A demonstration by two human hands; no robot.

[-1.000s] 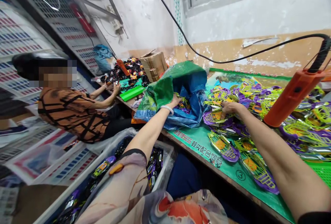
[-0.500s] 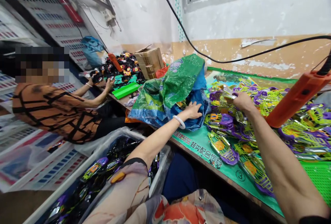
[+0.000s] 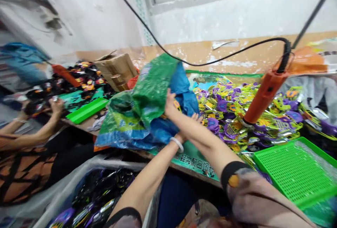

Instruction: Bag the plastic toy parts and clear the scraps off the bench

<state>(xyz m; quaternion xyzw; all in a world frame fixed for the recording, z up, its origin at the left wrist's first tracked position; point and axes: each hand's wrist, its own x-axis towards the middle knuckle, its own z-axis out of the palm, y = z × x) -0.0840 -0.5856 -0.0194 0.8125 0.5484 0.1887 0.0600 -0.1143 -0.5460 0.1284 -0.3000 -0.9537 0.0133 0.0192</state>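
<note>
A crumpled green and blue woven bag (image 3: 142,115) lies on the table edge. My right hand (image 3: 170,102) reaches across my left arm and its fingers close on the bag's blue fold. My left hand (image 3: 191,122) rests by the bag's lower right side, with its fingers stretched out; my right forearm covers most of it. A white bangle (image 3: 177,143) sits on my left wrist. Right of the bag spreads a heap of purple and yellow-green packets (image 3: 231,112) on a green mat (image 3: 195,159).
An orange tool (image 3: 262,96) hangs on a black cable above the heap. A green mesh tray (image 3: 292,172) sits at the right. A cardboard box (image 3: 117,69) stands behind the bag. A co-worker's hand (image 3: 56,106) works at the left. A bin of packets (image 3: 100,200) is below.
My right hand left the packet heap and crossed over to the bag. My left hand stayed low beside the bag. The view swung right and blurred.
</note>
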